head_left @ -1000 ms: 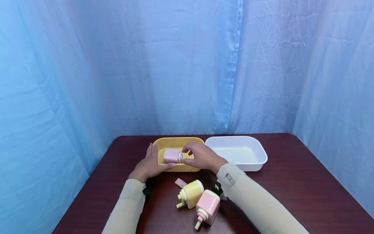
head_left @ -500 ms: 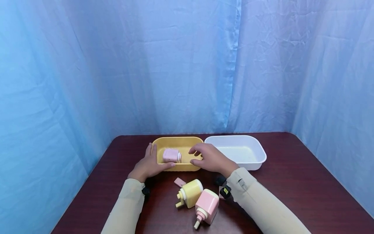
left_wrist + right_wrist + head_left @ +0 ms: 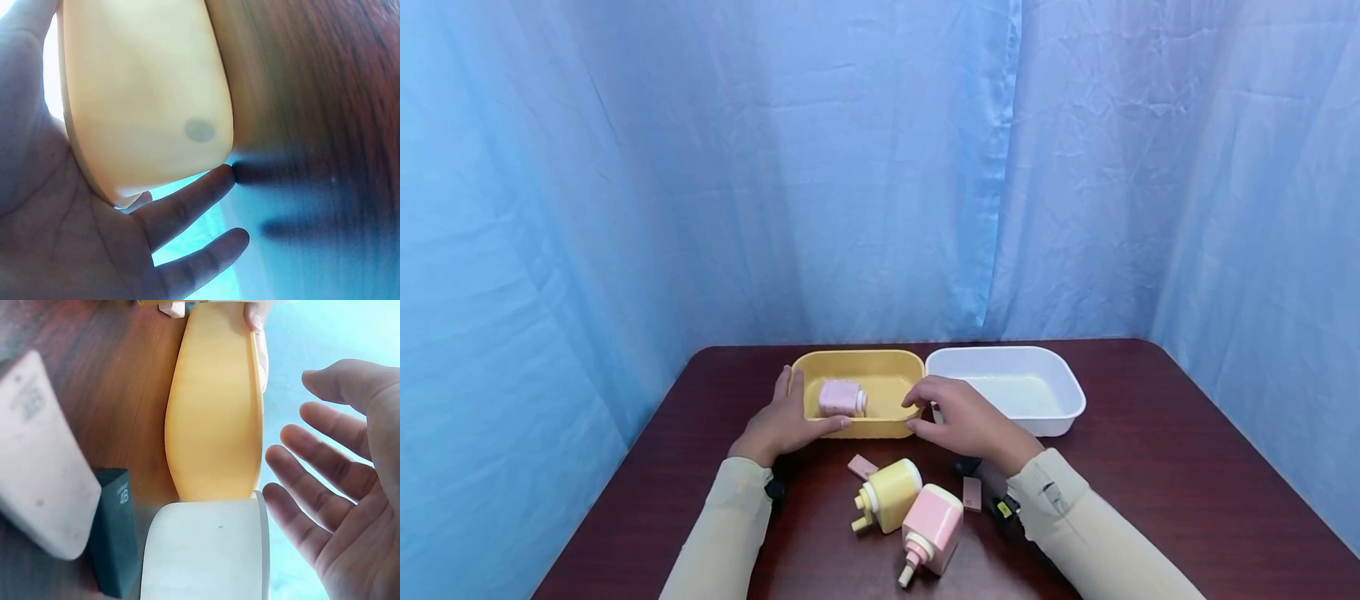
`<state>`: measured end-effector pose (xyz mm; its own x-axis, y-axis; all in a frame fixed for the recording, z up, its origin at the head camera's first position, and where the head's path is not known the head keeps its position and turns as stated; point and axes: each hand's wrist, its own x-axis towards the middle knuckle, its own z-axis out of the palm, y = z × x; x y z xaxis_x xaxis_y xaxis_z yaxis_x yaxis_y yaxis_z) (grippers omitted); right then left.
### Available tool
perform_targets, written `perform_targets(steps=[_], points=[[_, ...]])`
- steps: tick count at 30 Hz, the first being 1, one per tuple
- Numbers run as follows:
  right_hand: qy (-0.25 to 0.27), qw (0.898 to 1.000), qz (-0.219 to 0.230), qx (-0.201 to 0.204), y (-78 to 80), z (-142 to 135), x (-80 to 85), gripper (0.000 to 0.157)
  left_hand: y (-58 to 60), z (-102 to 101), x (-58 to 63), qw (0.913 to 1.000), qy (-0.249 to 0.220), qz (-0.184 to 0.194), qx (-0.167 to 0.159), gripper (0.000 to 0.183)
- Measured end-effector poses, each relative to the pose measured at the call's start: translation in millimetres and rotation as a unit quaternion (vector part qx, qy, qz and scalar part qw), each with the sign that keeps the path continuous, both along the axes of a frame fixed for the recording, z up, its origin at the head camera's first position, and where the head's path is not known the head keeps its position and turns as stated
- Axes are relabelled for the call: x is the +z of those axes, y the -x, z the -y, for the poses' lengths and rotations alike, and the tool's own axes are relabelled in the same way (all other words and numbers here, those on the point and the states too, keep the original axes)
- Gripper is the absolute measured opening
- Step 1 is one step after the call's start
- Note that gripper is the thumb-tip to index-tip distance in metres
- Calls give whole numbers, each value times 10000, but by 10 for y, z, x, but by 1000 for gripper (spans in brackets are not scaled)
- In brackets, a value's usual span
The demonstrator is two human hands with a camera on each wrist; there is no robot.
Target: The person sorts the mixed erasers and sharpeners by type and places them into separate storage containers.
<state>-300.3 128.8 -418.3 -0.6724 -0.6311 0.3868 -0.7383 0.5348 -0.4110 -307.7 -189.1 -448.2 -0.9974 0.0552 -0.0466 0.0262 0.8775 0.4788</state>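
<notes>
My left hand (image 3: 778,425) rests at the left end of the yellow bin (image 3: 861,429), thumb along the front rim. In the left wrist view its straight, spread fingers (image 3: 187,203) lie against the bin's end wall. Inside the bin a pale pink pencil sharpener (image 3: 838,398) lies on its side. My right hand (image 3: 966,417) holds nothing and hovers where the yellow bin meets the white bin (image 3: 1056,421). Its fingers are spread and loosely bent in the right wrist view, beside the bins' rims.
Nearer me on the dark table stand a yellow crank pencil sharpener (image 3: 895,496) and a pink one (image 3: 934,525). Around them lie a pink eraser (image 3: 862,467), another pink eraser (image 3: 972,494) and a black eraser (image 3: 114,531) marked 4B. Blue curtains (image 3: 880,208) hang behind.
My right hand has drawn back rightward from beside the pale pink sharpener to the seam between the bins, uncovering the right-hand pink eraser. The left hand has stayed put.
</notes>
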Motion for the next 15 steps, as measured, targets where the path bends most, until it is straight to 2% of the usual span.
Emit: perform_targets(steps=[10, 15], points=[[-86, 9996, -191, 194, -181, -130, 43, 22, 9, 19, -1, 10000, -23, 2, -62, 141], [-171, 9996, -68, 203, -263, -199, 87, 22, 6, 23, 15, 9999, -38, 15, -102, 140]])
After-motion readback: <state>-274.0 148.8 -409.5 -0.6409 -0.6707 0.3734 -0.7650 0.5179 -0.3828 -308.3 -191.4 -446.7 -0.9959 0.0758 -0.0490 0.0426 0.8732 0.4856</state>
